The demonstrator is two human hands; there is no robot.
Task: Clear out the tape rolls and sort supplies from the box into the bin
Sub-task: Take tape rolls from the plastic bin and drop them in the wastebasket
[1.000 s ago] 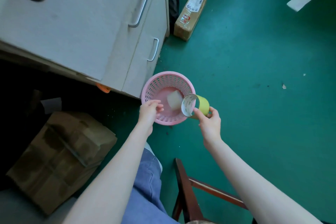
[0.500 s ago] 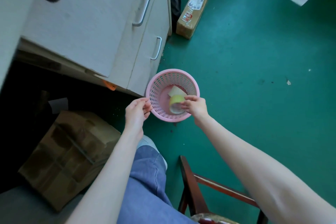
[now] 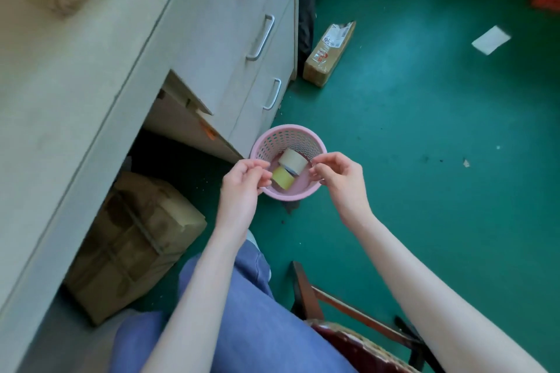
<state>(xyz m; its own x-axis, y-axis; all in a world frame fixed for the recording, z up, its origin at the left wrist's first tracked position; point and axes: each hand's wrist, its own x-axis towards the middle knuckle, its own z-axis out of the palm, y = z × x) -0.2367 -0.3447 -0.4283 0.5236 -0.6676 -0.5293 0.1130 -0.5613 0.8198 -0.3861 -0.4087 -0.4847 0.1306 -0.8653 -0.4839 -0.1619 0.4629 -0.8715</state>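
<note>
We note the yellow tape roll [image 3: 283, 178] now lies in bin [image 3: 291, 194] (beside beige roll [image 3: 292, 160]); right hand [image 3: 339, 179] released it, withdrawn.

Soft daylight lit the green floor [image 3: 424, 145] evenly; deep shadow sat under the surface [image 3: 75, 85], whose far-left edges were blurred and bowed.

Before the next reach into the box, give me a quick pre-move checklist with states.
1. Yellow tape roll inside pink bin: ok.
2. Beige tape roll inside bin too: ok.
3. Left hand holds nothing, fingers loosely curled: ok.
4. Right hand holds nothing: ok.
5. Bin upright on green floor: ok.
6. Cardboard box under the desk, contents left: cannot tell.
</note>
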